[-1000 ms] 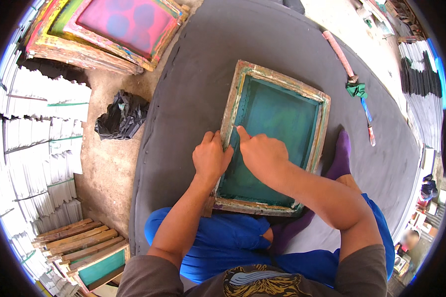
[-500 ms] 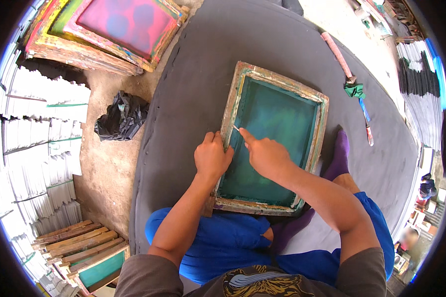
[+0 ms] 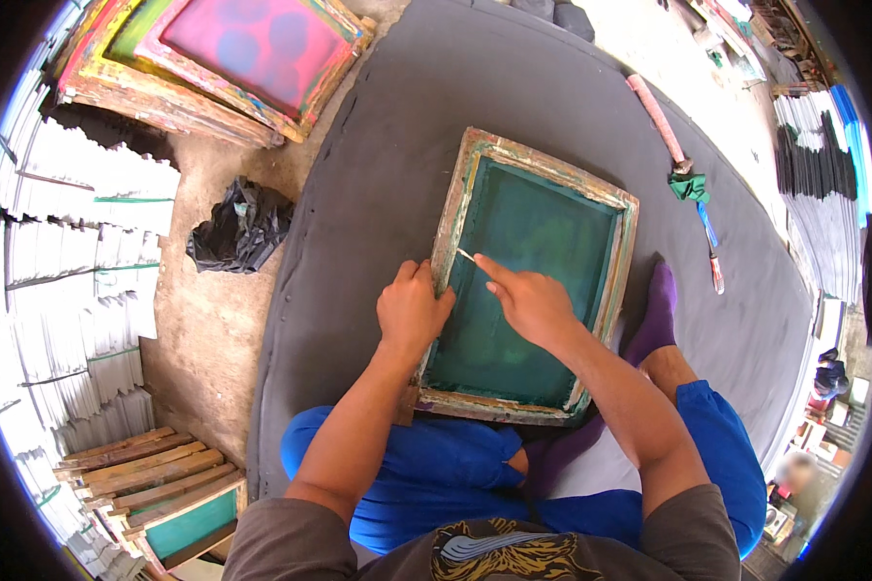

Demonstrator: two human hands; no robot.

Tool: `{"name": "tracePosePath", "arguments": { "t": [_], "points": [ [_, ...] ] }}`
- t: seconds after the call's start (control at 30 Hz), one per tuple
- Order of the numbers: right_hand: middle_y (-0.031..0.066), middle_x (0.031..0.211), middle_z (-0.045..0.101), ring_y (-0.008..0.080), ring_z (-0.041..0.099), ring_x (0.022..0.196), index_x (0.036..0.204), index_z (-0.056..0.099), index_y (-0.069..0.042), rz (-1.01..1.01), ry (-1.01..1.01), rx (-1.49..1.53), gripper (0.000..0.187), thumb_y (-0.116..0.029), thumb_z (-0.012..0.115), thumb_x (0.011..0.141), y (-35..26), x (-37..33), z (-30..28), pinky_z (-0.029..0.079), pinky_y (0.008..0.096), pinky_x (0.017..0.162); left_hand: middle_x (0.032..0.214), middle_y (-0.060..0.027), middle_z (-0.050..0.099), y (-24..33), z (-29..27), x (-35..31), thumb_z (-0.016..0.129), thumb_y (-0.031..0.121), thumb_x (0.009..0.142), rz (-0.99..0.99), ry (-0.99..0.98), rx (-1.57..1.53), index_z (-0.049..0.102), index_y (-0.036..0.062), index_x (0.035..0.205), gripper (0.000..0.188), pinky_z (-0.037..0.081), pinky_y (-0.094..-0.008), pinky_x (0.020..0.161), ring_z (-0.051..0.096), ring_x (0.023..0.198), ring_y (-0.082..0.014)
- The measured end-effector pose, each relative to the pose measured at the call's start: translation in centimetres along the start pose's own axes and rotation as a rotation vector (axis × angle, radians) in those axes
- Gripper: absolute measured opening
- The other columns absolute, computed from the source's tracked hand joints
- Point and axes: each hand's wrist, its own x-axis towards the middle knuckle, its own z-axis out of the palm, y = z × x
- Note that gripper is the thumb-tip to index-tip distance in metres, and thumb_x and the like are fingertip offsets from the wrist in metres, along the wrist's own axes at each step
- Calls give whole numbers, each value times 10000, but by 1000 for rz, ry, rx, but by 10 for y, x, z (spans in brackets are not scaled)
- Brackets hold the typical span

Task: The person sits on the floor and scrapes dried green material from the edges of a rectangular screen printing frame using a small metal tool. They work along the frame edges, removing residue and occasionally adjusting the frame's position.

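Observation:
In front of me a screen-printing frame [image 3: 628, 281] of worn, paint-stained wood lies on the dark surface, with green mesh stretched inside it. My left hand [image 3: 412, 308] is closed on its left rail, the thumb over the inner side. Between the fingers of my right hand [image 3: 531, 302] is a thin white stick [image 3: 466, 256]. Its visible end points at the mesh close to the left rail; whether it touches cannot be made out. The index finger is stretched along the stick, while the other fingers curl under.
A dark padded surface [image 3: 358, 194] lies beneath the frame. To its right are a pink roll [image 3: 657, 121], a green cloth [image 3: 688, 187] and a brush-like tool [image 3: 715, 261]. Left, on the floor, are a black plastic bag [image 3: 240, 228], stacked frames [image 3: 179, 121] and bundled white sheets [image 3: 63, 281].
My right hand has drawn back a little to the right, and more of the white stick shows. My left hand keeps its hold on the frame.

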Motion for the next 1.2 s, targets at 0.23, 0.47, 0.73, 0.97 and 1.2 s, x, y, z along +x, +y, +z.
{"name": "tracePosePath", "arguments": {
  "t": [0.23,0.47,0.73,0.97,1.2],
  "points": [
    [186,958,752,404,735,868,1552,519,-337,31,132,203,465,-356,538,1089,12,-7,6,585,506,755,1028,-141,727,-3,-20,17,799,278,898,49,124,-152,786,28,1042,289,587,-436,737,731,828,-342],
    [168,1055,771,404,738,941,1554,517,-347,76,158,385,470,-368,544,1085,24,-18,27,575,501,815,982,-38,675,-6,-24,56,727,97,907,657,133,-18,765,92,1000,101,581,-394,770,691,890,-261],
    [161,1056,775,391,743,951,1551,531,-309,110,113,500,472,-351,558,1081,17,-25,30,568,485,834,1040,-58,665,-29,-18,76,719,68,790,896,16,125,719,84,1033,243,589,-401,786,698,921,-272],
    [165,1075,775,382,746,979,1560,519,-305,117,66,496,495,-346,582,1071,18,-31,35,568,475,849,1020,-73,605,-32,-17,85,683,105,817,1018,-37,317,614,93,1085,277,578,-405,799,677,967,-278],
    [161,1128,770,378,744,1012,1578,496,-299,90,101,510,524,-331,593,1064,17,-33,37,567,479,864,1017,-130,578,-34,-13,86,625,133,920,929,-116,348,550,55,1030,155,545,-440,839,644,978,-336]
  ]
}}
